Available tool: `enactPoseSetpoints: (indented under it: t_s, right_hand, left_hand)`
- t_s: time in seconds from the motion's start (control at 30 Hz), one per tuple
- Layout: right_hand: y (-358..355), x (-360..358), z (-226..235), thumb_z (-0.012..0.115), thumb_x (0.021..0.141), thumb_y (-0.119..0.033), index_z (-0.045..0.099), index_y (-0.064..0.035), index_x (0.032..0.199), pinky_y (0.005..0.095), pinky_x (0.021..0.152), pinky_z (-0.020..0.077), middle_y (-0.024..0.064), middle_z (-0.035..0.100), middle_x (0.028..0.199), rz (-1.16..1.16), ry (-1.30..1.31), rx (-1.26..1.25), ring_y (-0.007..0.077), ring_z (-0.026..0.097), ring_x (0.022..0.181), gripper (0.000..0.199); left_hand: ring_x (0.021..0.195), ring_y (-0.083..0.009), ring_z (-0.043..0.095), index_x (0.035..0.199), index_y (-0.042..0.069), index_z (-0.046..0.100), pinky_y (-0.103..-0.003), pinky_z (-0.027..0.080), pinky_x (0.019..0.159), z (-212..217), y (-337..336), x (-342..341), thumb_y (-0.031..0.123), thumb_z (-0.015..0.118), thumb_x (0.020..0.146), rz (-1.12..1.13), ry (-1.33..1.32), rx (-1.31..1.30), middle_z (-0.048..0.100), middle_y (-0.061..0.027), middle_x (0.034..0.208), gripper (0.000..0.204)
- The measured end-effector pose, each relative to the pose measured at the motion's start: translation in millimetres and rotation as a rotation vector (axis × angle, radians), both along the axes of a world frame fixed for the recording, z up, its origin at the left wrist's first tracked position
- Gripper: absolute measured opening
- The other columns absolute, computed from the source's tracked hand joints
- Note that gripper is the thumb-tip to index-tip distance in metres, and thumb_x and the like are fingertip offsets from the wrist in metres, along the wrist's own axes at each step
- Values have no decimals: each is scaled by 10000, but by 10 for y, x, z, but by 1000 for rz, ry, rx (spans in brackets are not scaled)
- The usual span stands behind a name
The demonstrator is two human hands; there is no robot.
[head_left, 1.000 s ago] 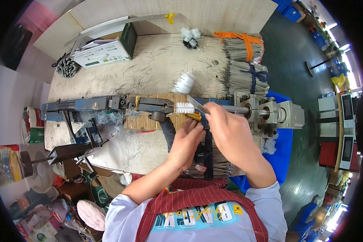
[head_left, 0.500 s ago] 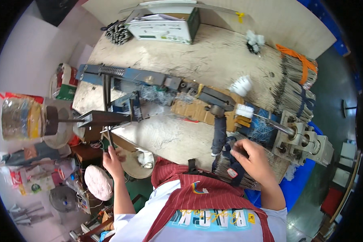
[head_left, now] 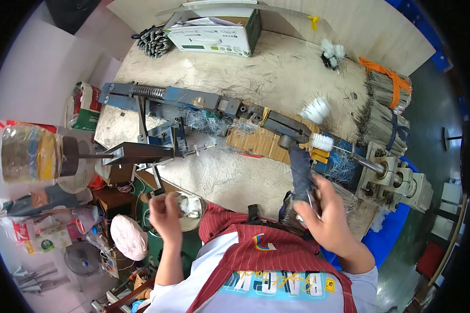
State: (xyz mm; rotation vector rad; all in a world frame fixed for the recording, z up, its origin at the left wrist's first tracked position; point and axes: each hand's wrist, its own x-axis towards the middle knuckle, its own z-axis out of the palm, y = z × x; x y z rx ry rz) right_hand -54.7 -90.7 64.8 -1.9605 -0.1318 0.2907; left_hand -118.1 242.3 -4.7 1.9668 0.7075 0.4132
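Note:
My right hand [head_left: 326,219] is closed about the lower end of a dark, cloth-wrapped lever handle [head_left: 302,172], which hangs from a metal clamp [head_left: 284,125]. Just beyond the clamp's end, a white round bristle brush [head_left: 322,142] lies in line with the shaft [head_left: 368,164] of a metal spindle block [head_left: 397,180]. Loosely curled, with fingers apart, my left hand [head_left: 165,216] stays just below a black bent metal lever [head_left: 158,180] and appears to hold nothing. A second white brush [head_left: 316,110] lies on the bench behind the clamp.
A long blue metal frame [head_left: 188,98] with a spring crosses the wooden bench [head_left: 214,180]. Loose clear bristles [head_left: 203,121] litter it. Bundles of wire [head_left: 384,86] lie at right, a white carton [head_left: 214,39] at the back. A weighted rod [head_left: 94,156] juts out left.
My left hand has come off the black lever and moved right and down. My right hand has moved left onto the wrapped handle, whose lower end has swung right.

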Motion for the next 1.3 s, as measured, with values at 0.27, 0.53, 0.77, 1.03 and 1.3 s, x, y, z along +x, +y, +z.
enactPoseSetpoints:
  t_s: [0.27, 0.53, 0.77, 1.03, 1.3]
  right_hand:
    - [-157, 510, 356, 661, 698, -1, 599, -3, 1038, 374, 623, 537, 128, 644, 933, 110, -737, -607, 291, 649, 857, 346]
    - [-591, 770, 53, 623, 737, -65, 543, -56, 806, 346, 595, 520, 65, 563, 811, 171, -663, -957, 245, 625, 770, 106]
    - [-704, 1339, 36, 586, 770, -29, 636, -12, 789, 447, 648, 539, 175, 657, 779, 256, -305, -949, 353, 666, 774, 56]
    - [-740, 1266, 19, 595, 810, -64, 607, 6, 849, 450, 673, 541, 178, 647, 836, 93, -504, -831, 362, 661, 786, 81]
    - [-974, 2062, -676, 704, 789, -208, 662, 69, 872, 393, 699, 552, 171, 708, 790, 341, 162, -805, 285, 708, 772, 292]
  left_hand:
    - [793, -219, 605, 1107, 21, 653, -313, 509, 652, 703, -1435, 964, 164, 773, 724, -1119, -725, 747, 607, -148, 1098, 426]
    - [717, -178, 635, 1073, -61, 589, -287, 517, 632, 395, -1128, 879, 57, 541, 939, -417, -334, -69, 651, -144, 939, 184]
    - [667, -144, 620, 1128, -44, 563, -261, 476, 549, -68, -947, 876, 197, 506, 1009, -376, -103, -657, 633, -114, 848, 275]
    - [666, -154, 615, 1123, -36, 549, -260, 462, 549, -211, -910, 966, 211, 495, 1013, -403, -49, -736, 628, -117, 847, 276]
    - [664, -160, 628, 1121, -37, 552, -266, 459, 551, -278, -916, 957, 229, 516, 1002, -402, -16, -800, 630, -107, 846, 294]
